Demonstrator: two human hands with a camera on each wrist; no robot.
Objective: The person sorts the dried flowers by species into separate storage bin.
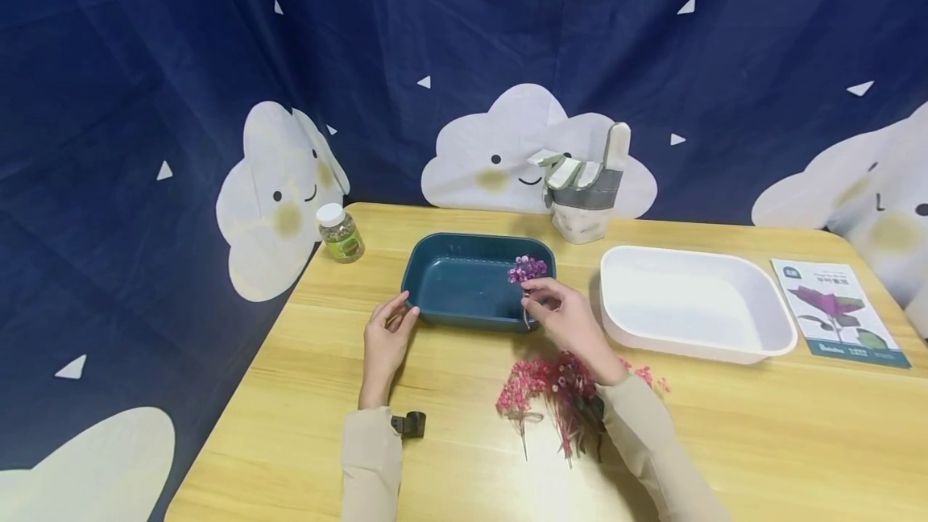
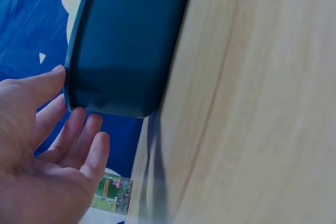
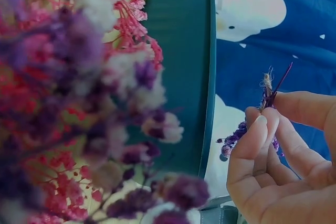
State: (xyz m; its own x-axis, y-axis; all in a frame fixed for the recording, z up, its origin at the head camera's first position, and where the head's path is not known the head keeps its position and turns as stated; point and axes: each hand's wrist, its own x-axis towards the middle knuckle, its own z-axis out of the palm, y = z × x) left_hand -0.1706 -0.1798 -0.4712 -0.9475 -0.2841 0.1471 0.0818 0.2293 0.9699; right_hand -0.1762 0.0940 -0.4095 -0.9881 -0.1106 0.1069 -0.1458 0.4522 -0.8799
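Note:
A teal plastic tub (image 1: 471, 284) lies lengthwise on the table. My left hand (image 1: 386, 341) is at its front left corner, relaxed fingers touching the rim and outer wall, as the left wrist view shows. With thumb and fingertips, my right hand (image 1: 569, 321) pinches a small sprig of purple dried flowers (image 1: 527, 268) by its stem, over the tub's front right part. Its cut stem ends (image 3: 270, 90) stick out past the fingertips in the right wrist view. Bunches of pink dried flowers (image 1: 525, 385) lie under my right forearm. Blurred purple and white blossoms (image 3: 152, 124) fill the right wrist view's left side.
To the right stands a white tub (image 1: 696, 296), with a printed leaflet (image 1: 837, 308) beside it. Behind the teal tub, a glove (image 1: 598, 188) is propped upright on a white base. A white-capped jar (image 1: 341, 234) stands at the back left table edge, near the cloud-patterned curtain (image 1: 471, 39).

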